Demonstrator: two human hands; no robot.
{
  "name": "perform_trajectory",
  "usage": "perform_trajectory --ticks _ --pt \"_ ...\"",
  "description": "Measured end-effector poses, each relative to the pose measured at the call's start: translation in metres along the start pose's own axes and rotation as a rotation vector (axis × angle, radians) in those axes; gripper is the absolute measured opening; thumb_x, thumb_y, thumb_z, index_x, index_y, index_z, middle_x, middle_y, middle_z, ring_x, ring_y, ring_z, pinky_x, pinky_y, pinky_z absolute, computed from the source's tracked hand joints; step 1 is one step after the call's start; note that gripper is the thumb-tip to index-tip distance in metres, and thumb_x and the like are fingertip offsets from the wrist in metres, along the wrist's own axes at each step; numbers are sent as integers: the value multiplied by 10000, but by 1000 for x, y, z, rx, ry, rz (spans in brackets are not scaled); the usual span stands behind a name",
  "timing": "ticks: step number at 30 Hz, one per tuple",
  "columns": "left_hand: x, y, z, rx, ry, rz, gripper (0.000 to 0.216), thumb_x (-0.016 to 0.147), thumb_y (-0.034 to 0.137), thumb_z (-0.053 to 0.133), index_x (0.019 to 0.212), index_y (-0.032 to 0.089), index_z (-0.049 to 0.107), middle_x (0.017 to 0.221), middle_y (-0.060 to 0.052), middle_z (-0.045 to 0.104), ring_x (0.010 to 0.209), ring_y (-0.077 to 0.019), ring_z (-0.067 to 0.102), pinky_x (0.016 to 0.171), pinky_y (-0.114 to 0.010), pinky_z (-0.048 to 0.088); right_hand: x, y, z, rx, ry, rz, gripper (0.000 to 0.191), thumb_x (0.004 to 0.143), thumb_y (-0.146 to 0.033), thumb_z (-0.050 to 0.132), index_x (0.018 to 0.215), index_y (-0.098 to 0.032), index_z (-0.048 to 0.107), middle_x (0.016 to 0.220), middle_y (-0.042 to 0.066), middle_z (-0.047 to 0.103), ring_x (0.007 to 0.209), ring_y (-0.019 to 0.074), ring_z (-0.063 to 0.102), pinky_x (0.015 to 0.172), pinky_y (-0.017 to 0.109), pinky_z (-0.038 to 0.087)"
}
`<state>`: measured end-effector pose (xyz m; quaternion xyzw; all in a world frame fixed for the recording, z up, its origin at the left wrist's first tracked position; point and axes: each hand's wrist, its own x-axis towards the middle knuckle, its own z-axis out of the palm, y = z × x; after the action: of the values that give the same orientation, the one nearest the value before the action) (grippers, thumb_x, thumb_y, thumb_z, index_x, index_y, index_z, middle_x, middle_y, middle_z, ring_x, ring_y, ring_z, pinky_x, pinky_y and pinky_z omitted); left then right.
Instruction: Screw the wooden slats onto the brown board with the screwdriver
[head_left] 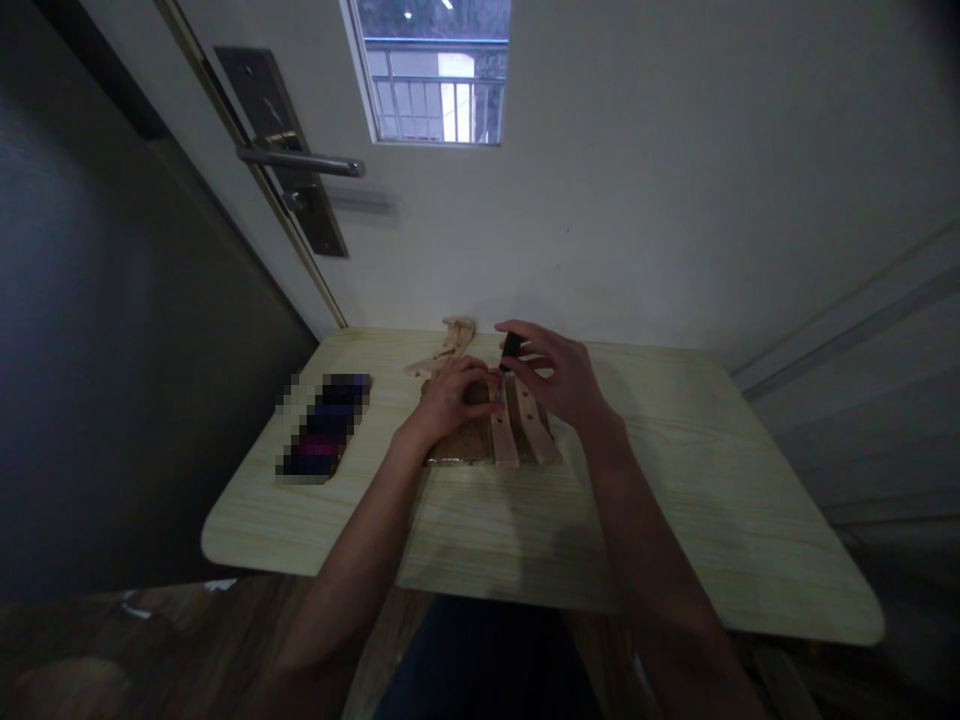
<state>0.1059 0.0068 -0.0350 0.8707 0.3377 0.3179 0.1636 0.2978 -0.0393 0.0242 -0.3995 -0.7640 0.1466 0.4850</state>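
My right hand [559, 375] pinches a small black-handled screwdriver [510, 350], its tip pointing down at wooden parts. My left hand [450, 395] is closed over a wooden piece on a flat brown board [457, 445]. Two pale wooden strips [517, 425] with holes lie side by side on the board, just below my right hand. More light wooden pieces [450, 345] lie behind my hands near the table's far edge.
The light wood table [675, 520] has rounded corners. A blurred dark object [324, 428] lies at its left. A door with a metal lever handle [300, 160] stands at the left, a white wall with a small window [435, 70] behind.
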Motion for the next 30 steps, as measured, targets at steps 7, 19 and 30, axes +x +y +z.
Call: perform_trajectory --ticks 7,19,30 --pt "1 0 0 -11 -9 -11 367 720 379 807 1028 228 679 1153 -69 624 1137 -283 556 989 -473 438 2 2 2 -66 42 -2 350 849 -378 655 1179 -262 633 1117 43 691 736 113 669 624 240 623" --pt "1 0 0 -5 -13 -5 386 722 378 805 1049 226 669 1119 -68 625 1090 -275 573 956 -467 458 1 -5 4 -36 42 -14 353 940 -317 494 1284 -258 542 1190 54 675 847 136 706 737 290 634" --pt "0 -1 2 -2 8 14 387 732 404 793 1054 226 674 1148 -80 627 1122 -290 563 982 -481 442 2 -1 9 -4 24 -65 317 897 -311 585 1208 -261 551 1162 51 652 866 139 695 715 278 635"
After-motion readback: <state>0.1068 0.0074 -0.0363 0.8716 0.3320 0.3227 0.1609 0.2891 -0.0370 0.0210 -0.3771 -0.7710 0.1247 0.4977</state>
